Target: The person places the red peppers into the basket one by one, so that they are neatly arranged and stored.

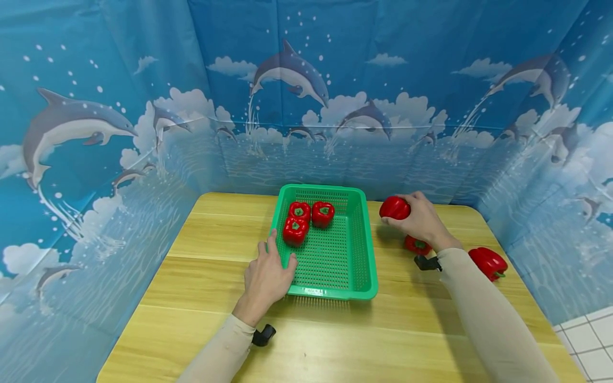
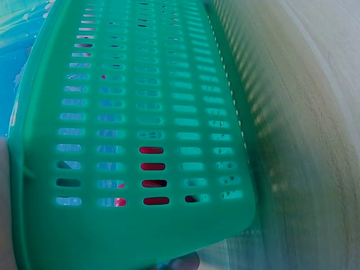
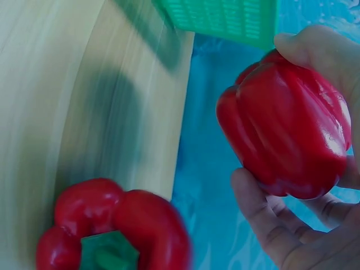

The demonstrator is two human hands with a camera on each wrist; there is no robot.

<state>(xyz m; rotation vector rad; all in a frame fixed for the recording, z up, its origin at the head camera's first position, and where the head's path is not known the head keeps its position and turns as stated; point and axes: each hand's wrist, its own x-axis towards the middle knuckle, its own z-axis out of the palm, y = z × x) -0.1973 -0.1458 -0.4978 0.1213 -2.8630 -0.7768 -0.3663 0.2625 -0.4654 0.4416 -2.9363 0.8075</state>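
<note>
A green slotted basket (image 1: 356, 266) stands on the wooden table (image 1: 191, 298) with three red bell peppers (image 1: 295, 230) in its far left part. My left hand (image 1: 268, 274) rests against the basket's near left wall (image 2: 135, 225), fingers straight along the rim. My right hand (image 1: 421, 218) grips a red pepper (image 1: 395, 207) (image 3: 287, 129) raised just right of the basket. Below it another red pepper (image 1: 417, 244) (image 3: 112, 225) lies on the table. A third loose pepper (image 1: 488, 262) lies on its side at the right edge.
A blue dolphin-print backdrop (image 1: 306, 106) closes in the table at the back and both sides. White floor tiles (image 1: 586, 340) show at the lower right. The basket's right and near parts hold nothing.
</note>
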